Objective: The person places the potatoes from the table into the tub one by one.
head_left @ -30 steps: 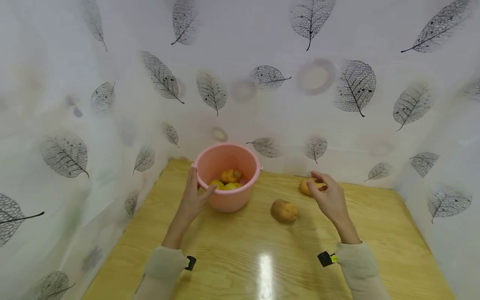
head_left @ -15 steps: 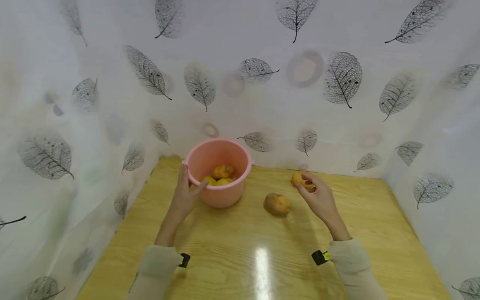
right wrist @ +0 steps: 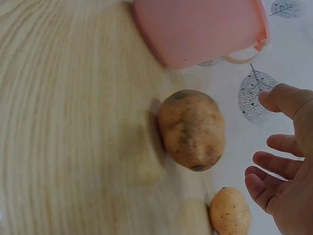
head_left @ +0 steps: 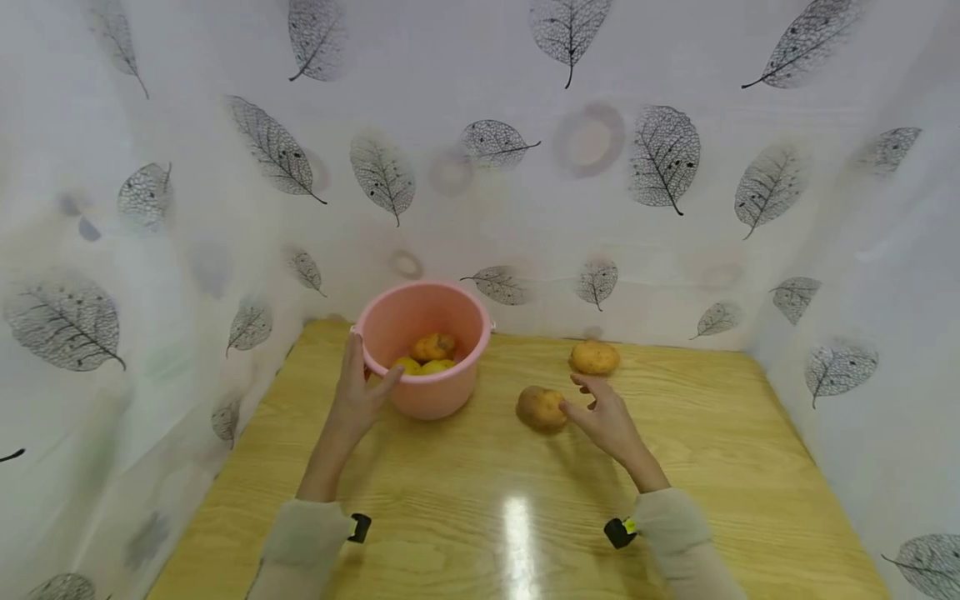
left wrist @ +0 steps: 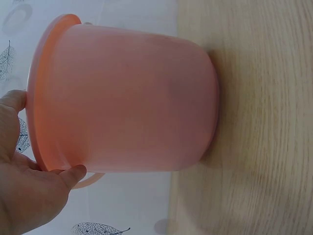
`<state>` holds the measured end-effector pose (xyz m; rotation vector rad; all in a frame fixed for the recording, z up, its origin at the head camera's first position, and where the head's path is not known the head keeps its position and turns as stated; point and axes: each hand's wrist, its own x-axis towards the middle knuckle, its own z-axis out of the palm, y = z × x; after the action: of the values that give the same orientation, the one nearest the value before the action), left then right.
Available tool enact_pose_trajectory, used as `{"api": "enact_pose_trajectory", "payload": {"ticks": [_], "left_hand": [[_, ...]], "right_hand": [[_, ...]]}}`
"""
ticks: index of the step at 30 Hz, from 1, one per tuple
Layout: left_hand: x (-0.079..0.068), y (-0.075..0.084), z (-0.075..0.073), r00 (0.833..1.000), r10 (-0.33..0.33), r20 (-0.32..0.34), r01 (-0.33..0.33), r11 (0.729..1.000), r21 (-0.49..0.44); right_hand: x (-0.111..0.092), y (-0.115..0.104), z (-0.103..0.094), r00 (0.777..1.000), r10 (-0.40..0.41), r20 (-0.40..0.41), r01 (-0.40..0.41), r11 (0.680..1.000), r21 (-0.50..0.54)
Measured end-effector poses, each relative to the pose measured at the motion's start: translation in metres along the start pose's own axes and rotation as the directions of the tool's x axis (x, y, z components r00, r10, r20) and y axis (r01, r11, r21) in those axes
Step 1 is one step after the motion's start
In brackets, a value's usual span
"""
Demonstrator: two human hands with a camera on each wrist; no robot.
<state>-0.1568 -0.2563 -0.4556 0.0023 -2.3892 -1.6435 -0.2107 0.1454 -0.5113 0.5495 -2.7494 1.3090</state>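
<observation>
A pink bucket (head_left: 431, 395) stands upright at the back left. Inside lie a potato (head_left: 433, 346) and yellow rounded items (head_left: 437, 367), partly hidden by the front wall. My left hand (head_left: 358, 408) holds its rim, thumb at the front and fingers along the left side; the left wrist view shows fingertips (left wrist: 74, 174) against the outer wall. A larger potato (head_left: 538, 409) lies on the table right of the bucket. Just right of it hovers my right hand (head_left: 606, 423), fingers loosely bent, with a gap to the potato (right wrist: 191, 129) in the right wrist view. Farther back rests another potato (head_left: 595, 358).
The wood-grain table (head_left: 450, 508) runs from the person to a white leaf-printed sheet (head_left: 525, 208) at the back and both sides. The bucket's handle (right wrist: 240, 59) hangs down on its right side. A bright reflection lies on the near tabletop.
My right hand has moved from over the far potato towards the nearer, larger one. The left hand stays on the bucket rim. The whole head view has shifted, so the scene sits farther left.
</observation>
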Motion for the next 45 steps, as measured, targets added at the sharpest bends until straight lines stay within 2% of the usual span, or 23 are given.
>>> {"api": "enact_pose_trajectory", "payload": {"ticks": [7,19,30,36,45], "left_hand": [[0.000,0.000,-0.002,0.999,-0.039,0.016,0.038,0.999,0.031],[0.000,0.003,-0.001,0.999,-0.033,0.022,0.033,0.999,0.014],[0.001,0.003,0.000,1.000,-0.008,0.010,0.008,1.000,0.005],[0.001,0.003,0.000,1.000,-0.005,0.020,0.005,1.000,0.022],[0.003,-0.004,-0.001,0.999,-0.018,0.030,0.017,0.999,0.032]], "right_hand": [[-0.004,0.010,0.015,1.000,-0.017,0.022,0.017,1.000,-0.022],[-0.003,0.018,0.032,0.999,0.013,0.046,-0.013,1.000,-0.011],[-0.003,0.019,0.040,0.996,0.041,0.082,-0.044,0.998,0.039],[-0.005,0.021,0.043,0.994,0.048,0.096,-0.050,0.998,0.025],[-0.006,0.023,0.046,0.998,0.017,0.067,-0.019,0.999,0.028]]}}
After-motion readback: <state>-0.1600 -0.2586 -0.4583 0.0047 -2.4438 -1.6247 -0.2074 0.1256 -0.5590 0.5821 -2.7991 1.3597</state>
